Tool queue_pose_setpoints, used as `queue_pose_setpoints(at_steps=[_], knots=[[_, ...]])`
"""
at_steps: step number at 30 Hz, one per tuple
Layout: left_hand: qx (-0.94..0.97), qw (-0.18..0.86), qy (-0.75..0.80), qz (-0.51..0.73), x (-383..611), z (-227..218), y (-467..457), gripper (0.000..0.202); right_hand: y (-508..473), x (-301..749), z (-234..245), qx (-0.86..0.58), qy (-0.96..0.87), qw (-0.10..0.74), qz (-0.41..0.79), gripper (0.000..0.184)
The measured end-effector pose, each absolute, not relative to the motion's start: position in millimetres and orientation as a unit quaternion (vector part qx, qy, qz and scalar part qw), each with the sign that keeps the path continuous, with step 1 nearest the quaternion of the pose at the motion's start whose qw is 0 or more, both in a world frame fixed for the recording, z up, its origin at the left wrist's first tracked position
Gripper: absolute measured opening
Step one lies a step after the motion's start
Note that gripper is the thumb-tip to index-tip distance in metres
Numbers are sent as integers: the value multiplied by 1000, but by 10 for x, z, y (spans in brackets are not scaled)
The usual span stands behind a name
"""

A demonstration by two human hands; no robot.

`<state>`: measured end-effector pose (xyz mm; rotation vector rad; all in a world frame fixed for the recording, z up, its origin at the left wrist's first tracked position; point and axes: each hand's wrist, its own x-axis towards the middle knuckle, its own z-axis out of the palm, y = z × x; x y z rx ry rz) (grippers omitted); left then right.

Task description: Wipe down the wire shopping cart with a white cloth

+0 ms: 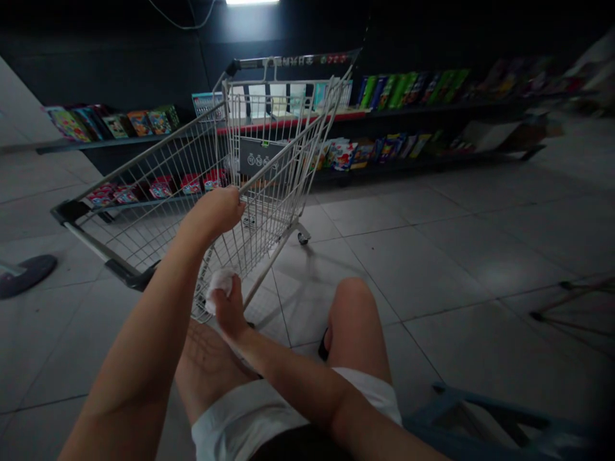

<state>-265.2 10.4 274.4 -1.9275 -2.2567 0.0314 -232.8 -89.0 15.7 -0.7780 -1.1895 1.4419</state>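
Your left hand (218, 211) is clenched on the upper side rail of the shopping cart (158, 192), whose basket runs away from you toward the shelves (432, 109), while your right hand (229, 312), just below and nearer you, grasps a white cloth (220, 282) against the wire side.

1. the shopping cart (283, 160) is standing on the tiled floor, a pale wire basket with dark bumpers at its near corners.
2. its handle, carrying red print, is sitting at the far end, and a dark panel with white icons is hanging inside just below it.
3. one caster is showing under its far right side.
4. the left hand (218, 211) is gripping the top rail of its near side wall.
5. the white cloth (220, 282), bunched into a small wad, is lying against the lower wires of that same wall, pinched in the right hand (229, 312).
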Motion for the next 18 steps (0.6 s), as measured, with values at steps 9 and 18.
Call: queue_pose_setpoints(at_steps=[9, 18], knots=[[-643, 72, -762, 1, -2674, 2753, 81, 46, -872, -2287, 68, -291, -678, 517, 434, 34], [-649, 51, -757, -48, -2702, 2776, 41, 54, -636, -2027, -110, -159, -807, 445, 354, 33]])
